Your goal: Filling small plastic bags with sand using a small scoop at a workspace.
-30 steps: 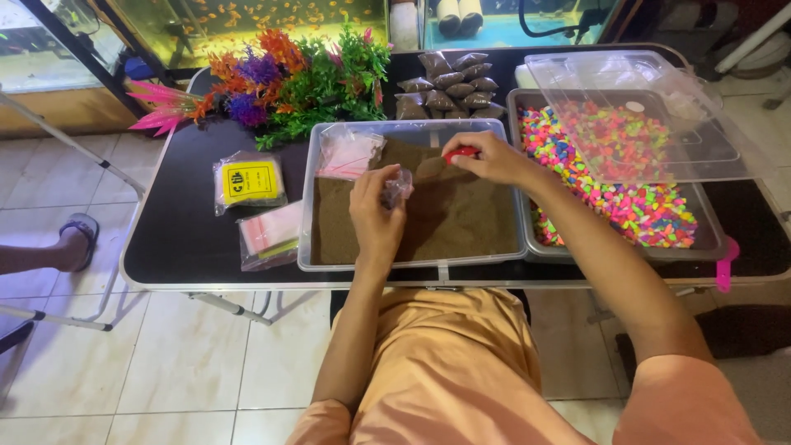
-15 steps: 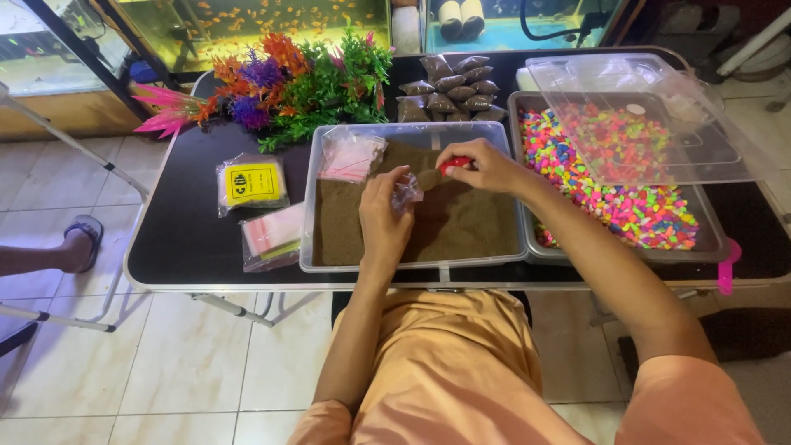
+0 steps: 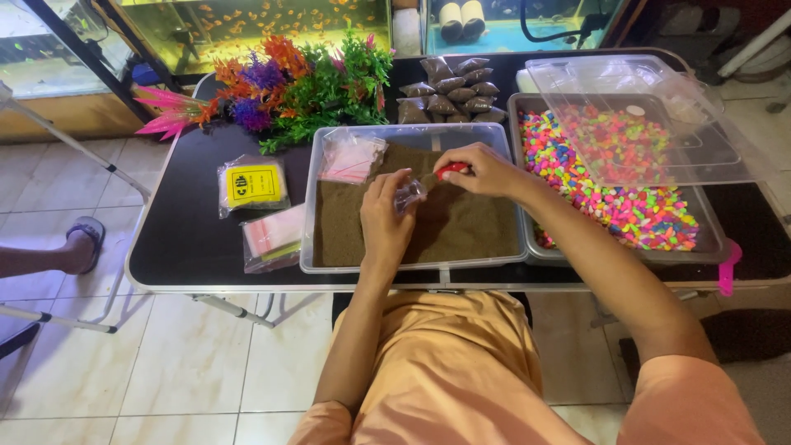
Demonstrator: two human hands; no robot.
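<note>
Small clear plastic bag [image 3: 409, 195] pinched in left hand [image 3: 386, 221], over brown sand in clear plastic tub [image 3: 329, 262]. Right hand [image 3: 482, 169] grips red-handled scoop [image 3: 449, 172], tip at bag mouth. Step judged: filling bag. Next: steady tilt, mouth held open. Tub walls close; tray of neon pebbles [image 3: 634, 206] just right.

Red-handled scoop [image 3: 445, 172] — clear bag [image 3: 409, 195] alongside
</note>
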